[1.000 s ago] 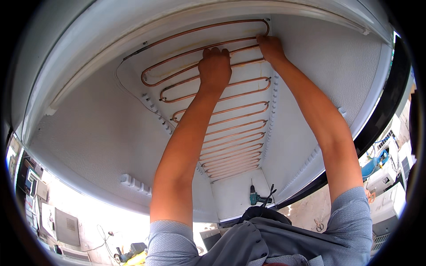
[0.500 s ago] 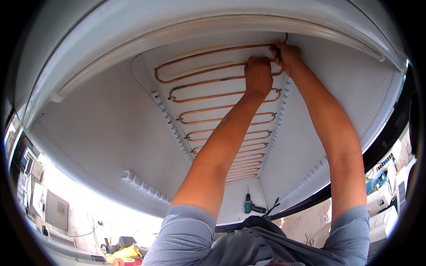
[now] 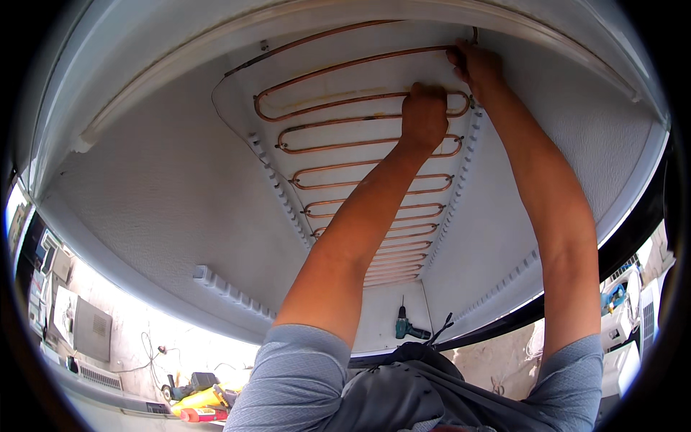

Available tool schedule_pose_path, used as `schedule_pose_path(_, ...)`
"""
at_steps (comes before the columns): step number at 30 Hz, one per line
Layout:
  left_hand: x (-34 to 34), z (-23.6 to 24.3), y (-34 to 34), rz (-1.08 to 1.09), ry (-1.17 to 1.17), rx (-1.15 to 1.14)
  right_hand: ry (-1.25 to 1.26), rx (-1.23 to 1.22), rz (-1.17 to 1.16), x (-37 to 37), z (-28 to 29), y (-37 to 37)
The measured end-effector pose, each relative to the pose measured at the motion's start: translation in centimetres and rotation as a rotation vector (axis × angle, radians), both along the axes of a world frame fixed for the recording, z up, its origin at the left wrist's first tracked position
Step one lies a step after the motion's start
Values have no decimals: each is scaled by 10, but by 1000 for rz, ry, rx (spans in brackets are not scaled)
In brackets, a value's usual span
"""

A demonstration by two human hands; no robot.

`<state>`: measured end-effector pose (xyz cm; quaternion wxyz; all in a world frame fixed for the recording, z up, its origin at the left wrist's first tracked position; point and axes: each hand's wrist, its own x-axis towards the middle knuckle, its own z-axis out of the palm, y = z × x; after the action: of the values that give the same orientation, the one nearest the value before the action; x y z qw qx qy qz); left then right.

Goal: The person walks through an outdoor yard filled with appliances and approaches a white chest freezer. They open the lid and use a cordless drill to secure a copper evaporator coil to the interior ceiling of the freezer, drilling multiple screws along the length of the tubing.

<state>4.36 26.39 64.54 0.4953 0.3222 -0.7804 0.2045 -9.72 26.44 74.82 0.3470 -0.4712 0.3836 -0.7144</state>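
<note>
Rows of looped copper tube [image 3: 324, 108] run along the white back panel inside a refrigerator cabinet. My left hand [image 3: 425, 115] is closed on a row near its right bend, back of the hand toward the camera and fingertips hidden. Higher and further right, my right hand [image 3: 479, 72] grips the tube where it meets the upper right corner, thumb and fingers bent round it. A thin grey wire [image 3: 230, 122] runs down the panel's left side from the top tube's dark end.
Notched white rails [image 3: 230, 295] line the cabinet walls [image 3: 151, 194]. A teal-black cordless drill [image 3: 407, 327] lies at the far end. Outside, white and grey appliance units [image 3: 90, 327], cables and red and yellow tools [image 3: 201, 399] lie around on the lower left and right.
Compared with a second ago, my left hand has shifted rightward along the coil, closer to my right hand. My view has moved slightly too. My right hand stays at the upper right bend.
</note>
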Motion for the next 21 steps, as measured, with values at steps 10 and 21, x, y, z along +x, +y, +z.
schedule_pose_path(10, 10, 14, 5, 35, -96, 81, -16, 171, 16, 2, -16, 4)
schedule_pose_path(21, 58, 9, 7, 95, -191, -122, -171, 204, -204, 37, -66, 50)
